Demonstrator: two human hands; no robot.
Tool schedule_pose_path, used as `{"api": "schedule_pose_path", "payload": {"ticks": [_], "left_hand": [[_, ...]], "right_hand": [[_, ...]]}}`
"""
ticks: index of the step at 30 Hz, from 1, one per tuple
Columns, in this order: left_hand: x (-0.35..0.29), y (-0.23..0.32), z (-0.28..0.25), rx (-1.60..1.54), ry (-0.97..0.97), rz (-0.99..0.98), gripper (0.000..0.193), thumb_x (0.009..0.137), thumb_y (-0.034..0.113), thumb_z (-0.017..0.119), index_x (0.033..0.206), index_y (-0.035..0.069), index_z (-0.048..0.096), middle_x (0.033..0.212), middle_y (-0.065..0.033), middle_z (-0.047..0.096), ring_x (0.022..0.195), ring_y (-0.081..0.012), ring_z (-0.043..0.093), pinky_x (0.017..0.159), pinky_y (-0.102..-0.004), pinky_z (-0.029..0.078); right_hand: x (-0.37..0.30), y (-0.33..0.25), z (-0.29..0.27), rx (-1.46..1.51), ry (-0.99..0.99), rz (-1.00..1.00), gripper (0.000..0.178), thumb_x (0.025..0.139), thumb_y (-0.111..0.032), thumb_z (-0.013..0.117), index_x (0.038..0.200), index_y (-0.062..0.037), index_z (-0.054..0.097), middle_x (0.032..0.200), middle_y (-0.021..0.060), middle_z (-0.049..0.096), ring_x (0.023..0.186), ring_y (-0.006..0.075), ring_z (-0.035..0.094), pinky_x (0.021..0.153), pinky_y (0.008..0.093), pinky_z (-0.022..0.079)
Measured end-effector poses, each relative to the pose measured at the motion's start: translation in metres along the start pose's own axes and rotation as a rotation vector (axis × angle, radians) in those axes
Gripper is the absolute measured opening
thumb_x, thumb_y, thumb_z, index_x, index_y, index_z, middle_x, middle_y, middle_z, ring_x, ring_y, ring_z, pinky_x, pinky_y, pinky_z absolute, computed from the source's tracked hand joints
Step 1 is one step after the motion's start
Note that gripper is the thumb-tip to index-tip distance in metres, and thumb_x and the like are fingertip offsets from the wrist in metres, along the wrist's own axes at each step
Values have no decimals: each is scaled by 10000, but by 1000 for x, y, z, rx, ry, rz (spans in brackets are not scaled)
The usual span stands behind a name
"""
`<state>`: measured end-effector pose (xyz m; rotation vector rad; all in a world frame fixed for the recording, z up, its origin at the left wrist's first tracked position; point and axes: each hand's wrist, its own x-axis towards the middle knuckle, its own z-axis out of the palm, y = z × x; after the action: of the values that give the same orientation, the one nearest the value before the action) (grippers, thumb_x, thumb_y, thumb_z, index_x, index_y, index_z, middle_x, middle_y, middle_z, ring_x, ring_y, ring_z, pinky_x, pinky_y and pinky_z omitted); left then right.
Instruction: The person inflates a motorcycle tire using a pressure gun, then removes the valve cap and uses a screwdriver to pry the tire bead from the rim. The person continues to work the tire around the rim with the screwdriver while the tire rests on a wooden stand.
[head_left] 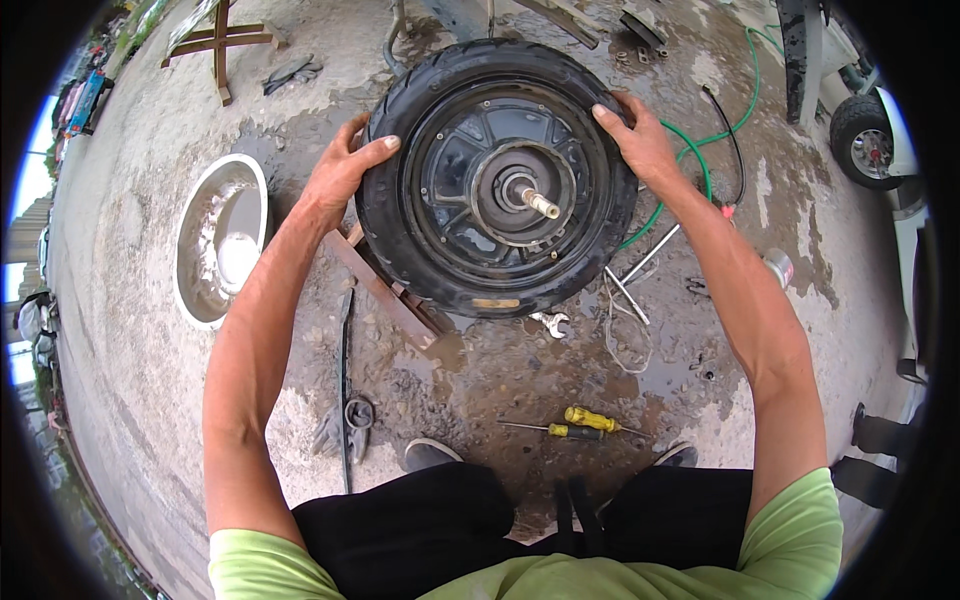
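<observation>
Between my two hands is a black wheel (497,180) with a rubber tire, a dark hub with ribs and a metal axle sticking up from its middle. My left hand (345,172) grips the tire's left edge, thumb on the sidewall and fingers round the outside. On the upper right edge my right hand (637,140) grips the tire the same way. A reddish-brown metal bar (385,295) shows from beneath the wheel's lower left side. What else is under the wheel is hidden.
A wet metal basin (187,280) stands at the left. Two yellow-handled screwdrivers (590,418) lie near my feet. An open-end wrench (552,323), a metal T-shaped rod (628,298), a green hose (704,165), a tire lever (346,390) and grey gloves (330,430) lie around on wet ground.
</observation>
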<state>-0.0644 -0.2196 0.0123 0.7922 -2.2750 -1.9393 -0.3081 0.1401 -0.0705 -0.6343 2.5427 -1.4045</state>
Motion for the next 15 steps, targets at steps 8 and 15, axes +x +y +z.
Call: {"api": "schedule_pose_path", "payload": {"ticks": [8, 15], "left_hand": [[16, 20, 1, 146, 10, -64, 952, 883, 401, 863, 1555, -127, 443, 1308, -300, 697, 1077, -298, 761, 953, -394, 635], [20, 23, 10, 254, 23, 7, 860, 867, 452, 853, 1467, -100, 578, 1200, -236, 762, 1045, -269, 768, 929, -360, 606]], "right_hand": [[-14, -10, 17, 89, -55, 208, 1251, 826, -871, 687, 1539, 139, 498, 1492, 356, 601, 1402, 427, 600, 1191, 471, 441], [-7, 14, 20, -34, 47, 153, 1164, 846, -826, 699, 1511, 116, 537, 1517, 344, 573, 1409, 421, 580, 1181, 487, 448]]}}
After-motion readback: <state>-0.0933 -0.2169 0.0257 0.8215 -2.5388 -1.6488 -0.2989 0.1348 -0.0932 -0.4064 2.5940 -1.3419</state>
